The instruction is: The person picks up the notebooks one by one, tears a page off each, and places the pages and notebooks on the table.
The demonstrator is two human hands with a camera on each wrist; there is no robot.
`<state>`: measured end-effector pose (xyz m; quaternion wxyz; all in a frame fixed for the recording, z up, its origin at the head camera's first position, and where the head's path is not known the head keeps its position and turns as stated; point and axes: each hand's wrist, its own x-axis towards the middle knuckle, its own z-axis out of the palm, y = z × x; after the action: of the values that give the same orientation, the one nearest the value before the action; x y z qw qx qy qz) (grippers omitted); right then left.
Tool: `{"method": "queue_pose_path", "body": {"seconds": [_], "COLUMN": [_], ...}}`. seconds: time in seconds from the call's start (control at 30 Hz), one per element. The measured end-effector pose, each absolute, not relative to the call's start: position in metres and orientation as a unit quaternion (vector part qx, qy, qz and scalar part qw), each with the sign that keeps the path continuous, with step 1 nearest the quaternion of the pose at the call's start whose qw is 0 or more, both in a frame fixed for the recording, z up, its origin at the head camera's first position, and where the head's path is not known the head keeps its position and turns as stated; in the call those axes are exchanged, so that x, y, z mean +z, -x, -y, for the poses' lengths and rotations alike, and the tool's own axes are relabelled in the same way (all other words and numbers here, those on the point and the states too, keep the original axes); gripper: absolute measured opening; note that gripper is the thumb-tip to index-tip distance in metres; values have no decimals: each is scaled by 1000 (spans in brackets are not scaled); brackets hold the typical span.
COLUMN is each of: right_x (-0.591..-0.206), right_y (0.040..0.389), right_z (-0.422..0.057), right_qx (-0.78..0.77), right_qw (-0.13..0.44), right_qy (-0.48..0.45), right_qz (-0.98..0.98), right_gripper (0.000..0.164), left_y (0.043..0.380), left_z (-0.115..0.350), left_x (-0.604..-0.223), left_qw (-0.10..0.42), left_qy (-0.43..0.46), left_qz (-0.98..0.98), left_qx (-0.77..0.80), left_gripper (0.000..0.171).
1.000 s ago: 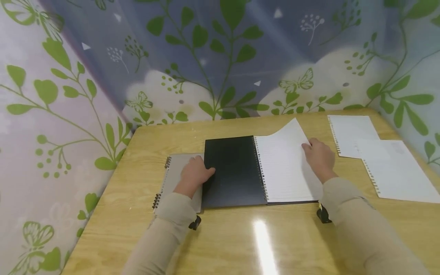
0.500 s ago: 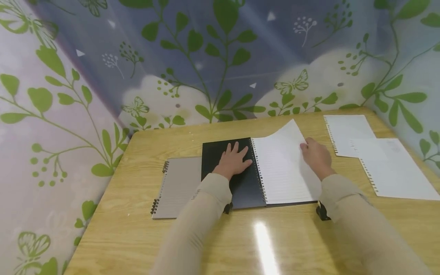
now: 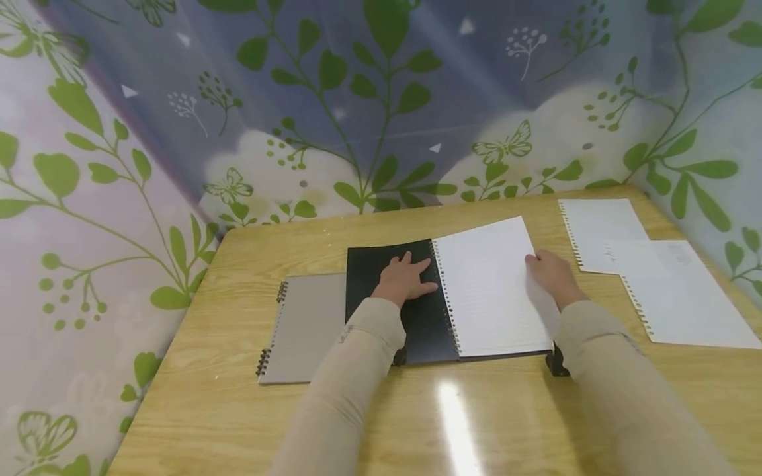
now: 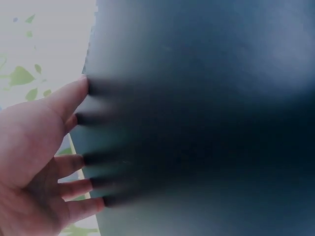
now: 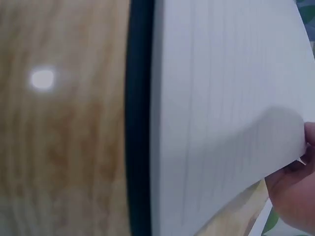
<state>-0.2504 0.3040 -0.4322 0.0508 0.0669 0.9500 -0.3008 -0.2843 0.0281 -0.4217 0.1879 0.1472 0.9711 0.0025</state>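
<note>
A spiral notebook lies open, its black cover (image 3: 375,264) folded to the left and its white lined page (image 3: 485,297) on the right. My left hand (image 3: 401,281) rests on the black cover with its fingers spread, close to the wire binding. In the left wrist view the fingertips (image 4: 84,160) press on the dark surface. My right hand (image 3: 553,274) pinches the outer edge of the page between thumb and fingers. That edge is lifted and bowed in the right wrist view, where the hand (image 5: 295,191) shows at the right border.
A grey spiral notebook (image 3: 306,330) lies to the left, partly under the black cover. Two loose sheets with torn-hole edges lie overlapped at the right, one farther back (image 3: 604,225) and one nearer (image 3: 690,304). Patterned walls border the wooden table (image 3: 220,423).
My left hand moved right from the grey notebook's edge onto the black cover and spread there. My right hand kept its pinch, and the page's raised far corner shifted slightly right and lower.
</note>
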Motion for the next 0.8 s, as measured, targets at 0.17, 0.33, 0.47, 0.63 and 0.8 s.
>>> {"method": "queue_pose_path", "body": {"seconds": [0.17, 0.33, 0.47, 0.63, 0.8], "right_x": [-433, -432, -431, -432, -431], "right_y": [254, 253, 250, 249, 247], "right_z": [-305, -308, -310, -309, -306], "right_qx": [-299, -312, -328, -320, -329], "right_qw": [86, 125, 140, 155, 140], "right_qy": [-70, -73, -69, -70, -76], "right_qz": [-948, -939, -932, -932, -931], "right_gripper": [53, 59, 60, 62, 59], "left_y": [283, 283, 283, 282, 282], "left_z": [-30, -31, -31, -31, -31], "left_x": [-423, -422, -420, -420, -421], "left_qw": [183, 184, 194, 198, 194], "left_qy": [-147, -143, -136, -131, -132], "left_qz": [-972, -972, -971, -971, -972], "left_qx": [-18, -19, -15, -14, -18], "left_gripper": [66, 65, 65, 65, 65]}}
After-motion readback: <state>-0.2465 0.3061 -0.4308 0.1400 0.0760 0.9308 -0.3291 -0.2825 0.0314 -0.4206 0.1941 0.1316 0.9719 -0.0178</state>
